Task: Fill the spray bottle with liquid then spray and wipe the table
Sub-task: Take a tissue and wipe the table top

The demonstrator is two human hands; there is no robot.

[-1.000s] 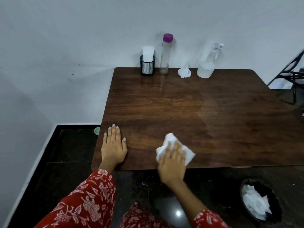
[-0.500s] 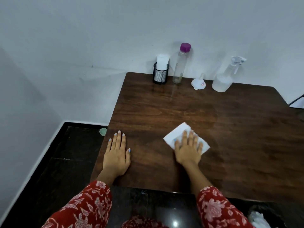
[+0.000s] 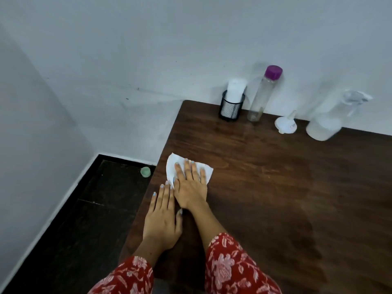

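Left hand (image 3: 162, 221) lies flat on the tabletop (image 3: 265, 187) at its left edge, fingers straight, grip holding nothing; just beyond its fingertips and touching-close, the right hand (image 3: 192, 183) presses the white tissue (image 3: 176, 166) flat, fingers spread, palm down, nothing pinched. Tissue's long axis runs left-right near the left edge, so unwiped wood lies to the right and away. Spray bottle (image 3: 326, 124) stands at the far right by the wall, well apart; right hand nearer.

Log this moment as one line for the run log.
phase: wiping | right hand: flat on tissue | left hand: flat on table | spray bottle: back edge
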